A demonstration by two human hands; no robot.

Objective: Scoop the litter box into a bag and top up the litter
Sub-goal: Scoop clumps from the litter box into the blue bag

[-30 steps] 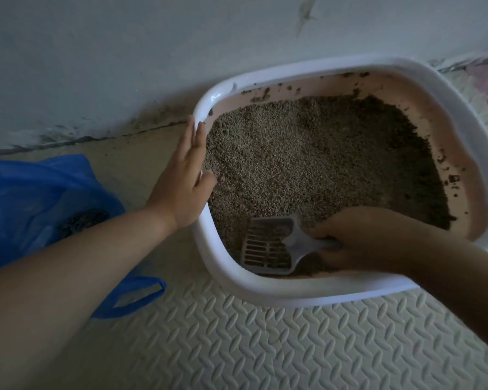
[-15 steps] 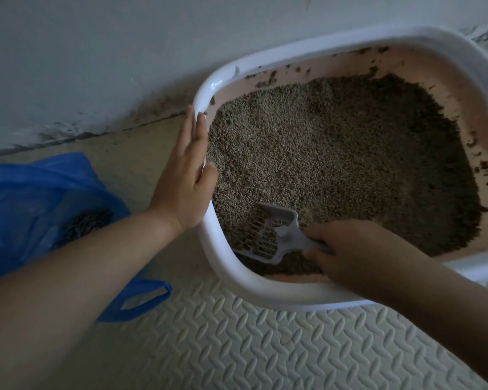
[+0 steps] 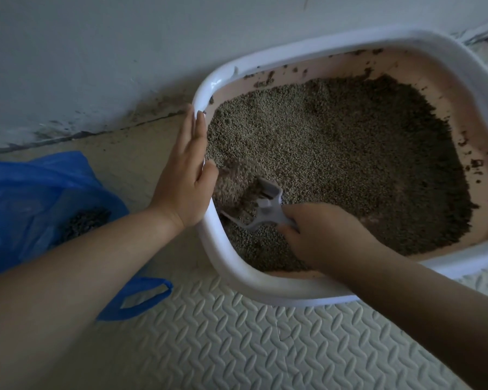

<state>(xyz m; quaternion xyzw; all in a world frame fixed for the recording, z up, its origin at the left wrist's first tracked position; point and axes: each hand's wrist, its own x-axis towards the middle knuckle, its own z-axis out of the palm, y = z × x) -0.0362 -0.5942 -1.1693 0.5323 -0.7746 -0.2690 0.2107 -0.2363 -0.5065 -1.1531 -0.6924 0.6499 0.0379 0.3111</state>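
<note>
Scooping in progress: right grip (image 3: 321, 235), curling round the scoop (image 3: 261, 209) handle, is digging litter (image 3: 335, 153) at the 8 o'clock corner of the litter box (image 3: 265, 288) while left grip (image 3: 185, 175), flat-fingered, is bracing its rim; best lifting level and sifting before crossing to the blue bag (image 3: 40, 198) at 9 o'clock.

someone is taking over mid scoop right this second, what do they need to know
Left hand: open, flat on the left rim of the litter box, steadying it.
Right hand: grips the grey scoop, whose head is dug into the litter near the box's near left corner.
Blue bag: open on the floor left of the box, with some dark litter in it.
Done: at least some waste is bagged.
To do: carry this scoop to the bag, work through the darker litter on the right side, then top up. No fresh litter is in view.
</note>
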